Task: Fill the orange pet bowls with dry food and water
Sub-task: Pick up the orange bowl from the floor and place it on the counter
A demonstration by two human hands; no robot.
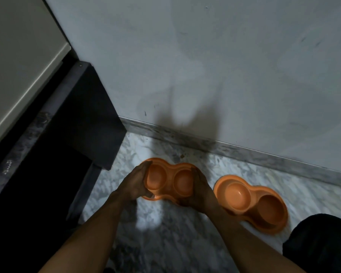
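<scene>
both hands clamped on the ends of the double bowl (170,179), left hand (135,183) and right hand (200,191). orange, two round wells, both dry. second bowl (252,203) just beside it on the marble floor (165,233), wall (205,66) behind, dark cabinet (83,125) left.

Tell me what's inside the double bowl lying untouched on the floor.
Both wells of the untouched double bowl look empty: bare orange plastic, no dry food and no water that I can make out. The dim light could hide a thin film of water.
</scene>
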